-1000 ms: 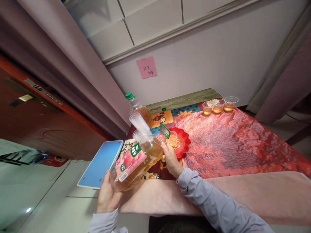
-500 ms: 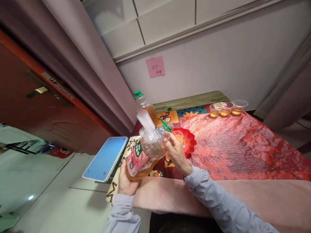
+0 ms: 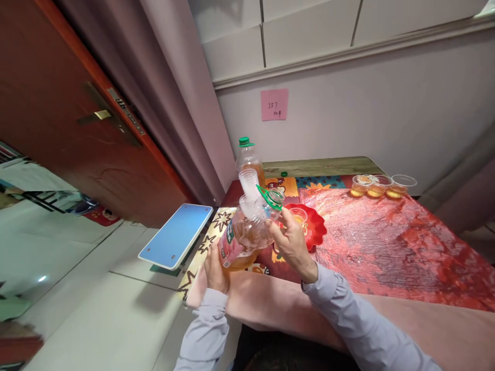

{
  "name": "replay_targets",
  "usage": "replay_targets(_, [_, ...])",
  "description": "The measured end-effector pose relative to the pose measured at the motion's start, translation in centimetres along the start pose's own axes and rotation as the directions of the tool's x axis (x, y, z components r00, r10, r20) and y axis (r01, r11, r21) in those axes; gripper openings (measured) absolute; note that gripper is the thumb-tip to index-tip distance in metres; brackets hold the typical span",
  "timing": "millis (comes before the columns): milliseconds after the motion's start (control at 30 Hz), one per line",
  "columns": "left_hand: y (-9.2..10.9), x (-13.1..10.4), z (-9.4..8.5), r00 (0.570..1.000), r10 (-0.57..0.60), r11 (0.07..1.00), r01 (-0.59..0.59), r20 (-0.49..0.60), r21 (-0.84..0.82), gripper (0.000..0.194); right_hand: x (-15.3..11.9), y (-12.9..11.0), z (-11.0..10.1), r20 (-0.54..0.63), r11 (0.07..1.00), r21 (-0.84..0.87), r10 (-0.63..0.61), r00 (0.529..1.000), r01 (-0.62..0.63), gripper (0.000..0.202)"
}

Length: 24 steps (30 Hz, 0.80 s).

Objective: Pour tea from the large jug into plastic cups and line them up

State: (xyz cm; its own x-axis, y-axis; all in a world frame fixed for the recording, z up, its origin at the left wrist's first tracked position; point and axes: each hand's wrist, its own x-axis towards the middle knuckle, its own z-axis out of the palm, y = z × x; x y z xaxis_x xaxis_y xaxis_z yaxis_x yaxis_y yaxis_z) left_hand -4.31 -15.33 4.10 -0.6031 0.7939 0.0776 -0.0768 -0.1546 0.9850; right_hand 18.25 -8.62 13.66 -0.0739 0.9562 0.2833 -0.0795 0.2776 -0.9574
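Observation:
A large clear juice bottle [image 3: 255, 234] with a pink label and amber liquid leans to the right between my hands. Its mouth is uncapped, and a green carry ring circles the neck. My left hand [image 3: 215, 270] is wrapped round the lower part at the label side. Close below the neck, my right hand [image 3: 292, 245] grips the bottle with thumb and fingers. Just beyond the mouth lies a red scalloped tray [image 3: 320, 226], in which a clear plastic cup [image 3: 297, 215] stands, partly hidden by my right hand. Behind the bottle rises a stack of clear cups [image 3: 248, 181].
A second juice bottle [image 3: 244, 149] with a green cap stands at the back. A loose green cap [image 3: 284, 174] lies near the far edge. Three cups of amber drink [image 3: 376, 189] line the back right. A blue-topped stool [image 3: 176, 234] stands left of the table.
The view has turned, so the scene sits further right. Both hands still hold the tilted bottle, whose mouth is a little further from the red tray.

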Motion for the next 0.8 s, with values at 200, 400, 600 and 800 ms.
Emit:
replay_targets(200, [0.6, -0.8, -1.9, 0.924, 0.319, 0.868, -0.374, 0.211, 0.326, 0.131, -0.2, -1.6, 1.6, 0.043, 0.998, -0.035, -0.044, 0.998, 0.046, 0.040])
replay_targets(400, [0.7, -1.3, -1.3, 0.939, 0.292, 0.842, -0.343, 0.183, 0.417, 0.111, 0.9, -0.2, -0.9, 0.029, 0.996, -0.059, -0.069, 0.997, 0.071, 0.041])
replay_targets(600, [0.0, -1.4, -0.6, 0.958, 0.280, 0.922, -0.286, 0.061, 0.262, 0.111, 2.2, 4.5, -8.7, -0.038, 0.874, -0.486, -0.020, 0.999, -0.001, 0.034])
replay_targets(800, [-0.2, -1.1, -1.2, 0.961, 0.257, 0.912, -0.276, 0.103, 0.303, 0.110, 2.6, 6.6, -12.9, -0.015, 0.665, -0.743, -0.131, 0.991, 0.077, 0.034])
